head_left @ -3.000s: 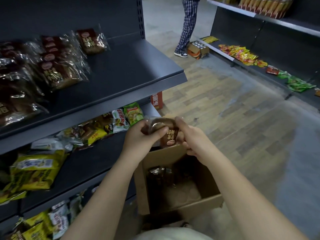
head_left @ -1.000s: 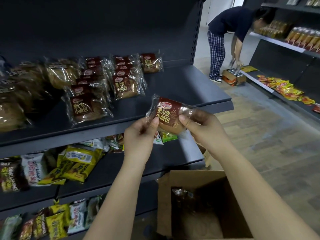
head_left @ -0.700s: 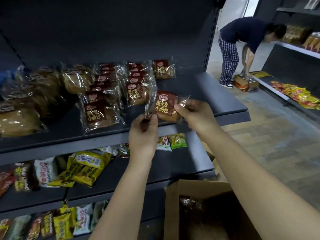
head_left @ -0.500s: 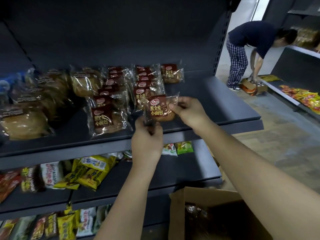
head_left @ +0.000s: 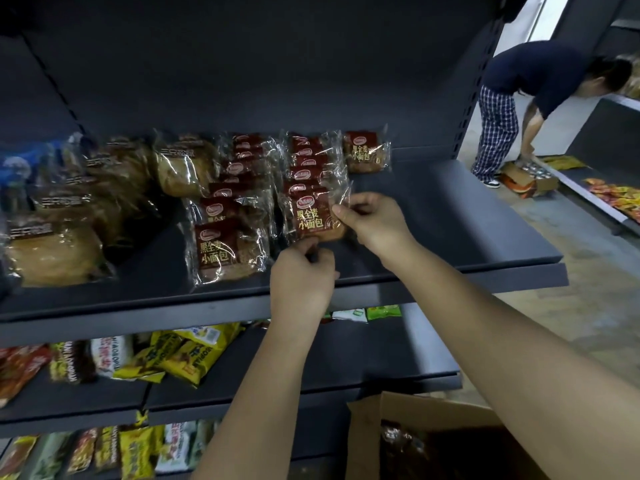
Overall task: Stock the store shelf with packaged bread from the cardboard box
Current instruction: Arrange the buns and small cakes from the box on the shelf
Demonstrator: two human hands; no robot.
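A clear-wrapped bread pack with a dark red label (head_left: 311,213) sits at the front of the right row of like packs on the dark upper shelf (head_left: 450,237). My left hand (head_left: 301,275) pinches its near bottom edge. My right hand (head_left: 372,221) pinches its right edge. Another row of the same red-label packs (head_left: 225,244) lies just to the left. One single pack (head_left: 365,152) stands at the back right. The open cardboard box (head_left: 398,427) is at the bottom right, with wrapped packs inside.
Larger tan bread loaves in clear wrap (head_left: 52,251) fill the shelf's left part. Yellow snack bags (head_left: 187,355) lie on the lower shelf. A person in checked trousers (head_left: 509,109) bends over a small box (head_left: 530,180) in the aisle at the right.
Both hands carried the bread pack up from the box and onto the upper shelf, at the front of the right row. My view has risen and shifted toward the shelf.
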